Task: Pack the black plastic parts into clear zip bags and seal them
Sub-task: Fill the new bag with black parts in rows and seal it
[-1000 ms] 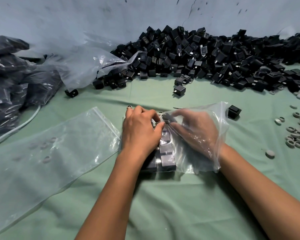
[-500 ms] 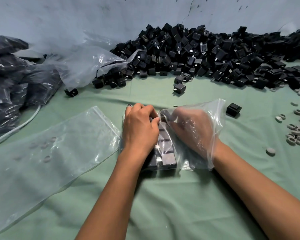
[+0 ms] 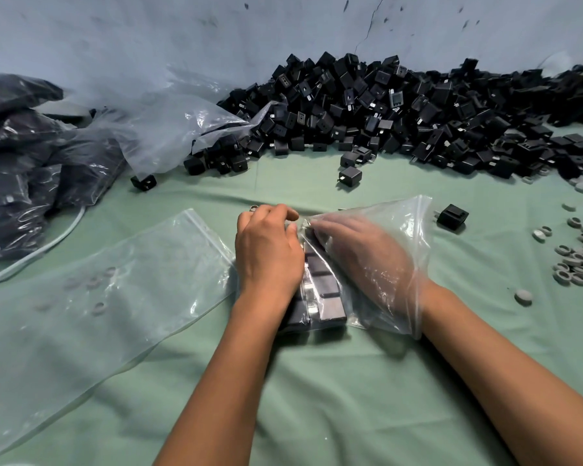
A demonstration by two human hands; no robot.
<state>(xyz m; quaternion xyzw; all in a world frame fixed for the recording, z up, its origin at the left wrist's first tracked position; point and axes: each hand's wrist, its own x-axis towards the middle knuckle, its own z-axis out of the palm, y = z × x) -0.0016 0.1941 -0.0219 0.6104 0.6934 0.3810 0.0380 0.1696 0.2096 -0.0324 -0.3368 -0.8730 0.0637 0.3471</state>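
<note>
A clear zip bag (image 3: 408, 230) lies on the green cloth in the middle, with rows of black plastic parts (image 3: 323, 287) packed inside. My left hand (image 3: 266, 253) lies over the bag's left side, its curled fingers gripping the bag at the far end. Reaching in through the mouth on the right, my right hand (image 3: 367, 257) is inside the bag. Its fingers lie fairly straight against the far end of the rows and look blurred. A big pile of loose black parts (image 3: 384, 105) runs along the wall behind.
An empty zip bag (image 3: 98, 297) lies flat to the left. Dark filled bags (image 3: 21, 169) and a crumpled clear bag (image 3: 169, 129) sit at the far left. Single black parts (image 3: 451, 216) (image 3: 350, 175) and grey rings (image 3: 576, 260) lie to the right.
My right hand carried a black part deeper into the bag and now lies flatter against the rows. The left hand stayed gripping the bag's far left end.
</note>
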